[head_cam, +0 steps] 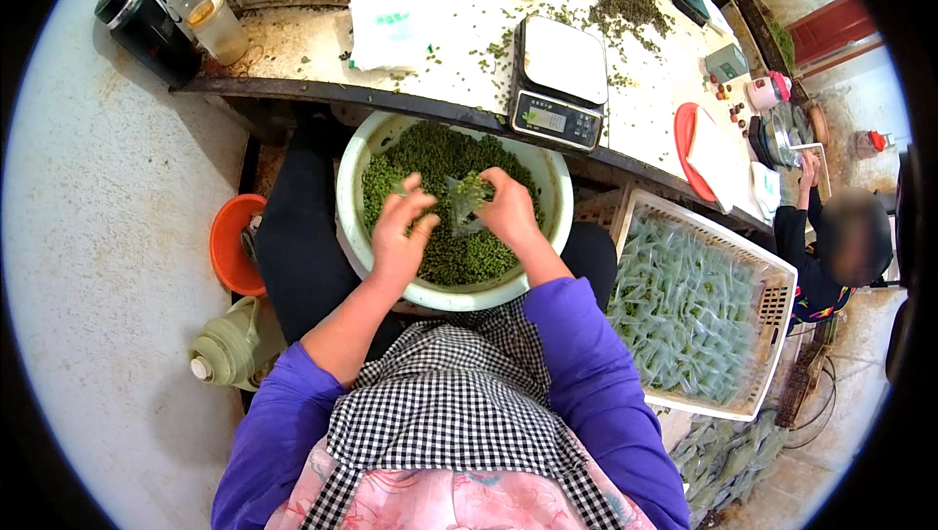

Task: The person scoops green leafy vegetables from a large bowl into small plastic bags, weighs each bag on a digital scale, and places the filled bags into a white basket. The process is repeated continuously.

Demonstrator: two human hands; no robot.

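A large pale basin (355, 240) on my lap holds a heap of small green peppercorn-like berries (469, 260). My right hand (511, 209) grips a small clear plastic bag (463, 209) with some green berries at its mouth, low over the heap. Just left of the bag, my left hand (401, 232) hovers above the berries, fingers spread and slightly blurred; whether a few bits cling to its fingertips I cannot tell. A digital scale (564, 65) with a white plate stands on the table edge beyond the basin.
Filled small bags lie in a white plastic crate (778, 325) at right. Ahead, the table (293, 43) bears a stack of printed bags (385, 32), scattered berries and a black flask (150, 32). An orange bucket (226, 248) and a green jug (227, 347) stand left. Two other people work at right.
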